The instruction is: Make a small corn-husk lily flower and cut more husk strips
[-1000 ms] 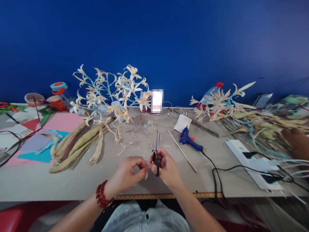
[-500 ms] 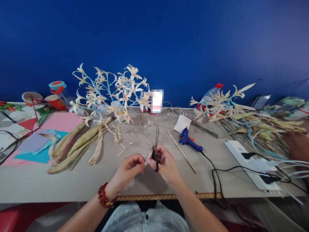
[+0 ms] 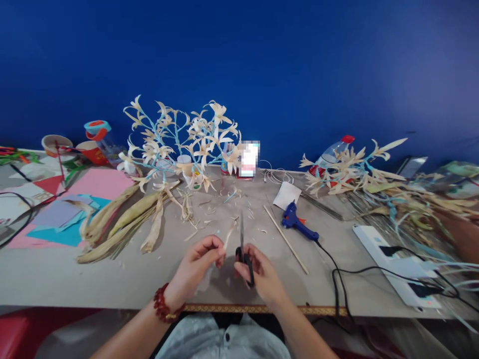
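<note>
My left hand (image 3: pixel 205 258) pinches a thin, pale strip of dried husk (image 3: pixel 228 237) between thumb and fingers; its free end points up and away from me. Close to its right, my right hand (image 3: pixel 260 274) is closed around the black handles of a pair of scissors (image 3: pixel 243 249). The blades point away from me, look nearly closed and are a little blurred. A small gap lies between the strip and the scissors. Beyond both hands, small pale scraps (image 3: pixel 204 223) are scattered over the grey table (image 3: pixel 149 284).
Husk flowers on blue stems (image 3: pixel 179 134) stand at the back left; more flowers (image 3: pixel 352 162) lie back right. Dried husks (image 3: pixel 130 224) and coloured paper (image 3: pixel 56 237) are on the left. A blue glue gun (image 3: pixel 299 222), a stick (image 3: pixel 286 239) and a corded power strip (image 3: pixel 392 267) lie right.
My right hand with the scissors has moved right and toward me, away from my left hand. The strip in my left hand now shows more fully. The view has turned slightly.
</note>
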The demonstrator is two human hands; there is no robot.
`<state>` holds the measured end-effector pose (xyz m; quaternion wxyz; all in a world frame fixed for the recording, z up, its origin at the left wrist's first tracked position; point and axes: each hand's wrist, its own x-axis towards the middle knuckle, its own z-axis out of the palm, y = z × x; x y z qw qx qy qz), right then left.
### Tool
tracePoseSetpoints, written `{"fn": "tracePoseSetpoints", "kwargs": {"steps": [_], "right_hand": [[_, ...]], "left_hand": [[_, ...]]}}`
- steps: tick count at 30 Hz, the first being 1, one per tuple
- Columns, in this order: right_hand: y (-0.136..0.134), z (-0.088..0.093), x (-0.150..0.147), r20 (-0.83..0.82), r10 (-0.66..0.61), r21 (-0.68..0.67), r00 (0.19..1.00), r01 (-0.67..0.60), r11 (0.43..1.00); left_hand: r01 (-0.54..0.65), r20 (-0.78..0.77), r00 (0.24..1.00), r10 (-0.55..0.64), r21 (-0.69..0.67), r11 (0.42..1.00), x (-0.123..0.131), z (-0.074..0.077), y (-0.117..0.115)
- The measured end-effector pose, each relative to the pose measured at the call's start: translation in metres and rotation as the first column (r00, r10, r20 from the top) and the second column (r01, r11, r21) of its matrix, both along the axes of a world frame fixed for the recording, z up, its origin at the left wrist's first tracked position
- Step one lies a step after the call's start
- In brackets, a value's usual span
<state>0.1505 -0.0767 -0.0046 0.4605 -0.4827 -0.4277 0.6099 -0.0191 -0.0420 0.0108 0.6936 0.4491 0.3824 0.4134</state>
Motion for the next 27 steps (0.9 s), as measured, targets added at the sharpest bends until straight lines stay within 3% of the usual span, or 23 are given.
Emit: {"fn": "tracePoseSetpoints", "kwargs": {"steps": [3,6,18,27], "right_hand": [[-0.017,-0.009,-0.001,-0.036,0.139,-0.01,0.99,-0.14,0.99],[-0.026,-0.013,-0.004,-0.023,0.189,0.005,0.982,-0.189,0.982],[-0.024,-0.014,-0.011,0.012,0.158,0.01,0.987,-0.158,0.987],[-0.026,-0.018,-0.015,-0.072,0.132,-0.026,0.989,-0.134,0.991]], "left_hand": [[-0.027,0.02,0.999,0.027,0.017,0.999,0.0,0.002,0.0],[-0.044,0.023,0.999,0.044,0.036,0.998,0.002,0.002,0.0],[-0.077,-0.042,0.996,0.081,0.089,0.993,0.006,0.009,-0.004],[-0.085,-0.056,0.994,0.09,0.086,0.993,0.009,0.01,-0.004]]}}
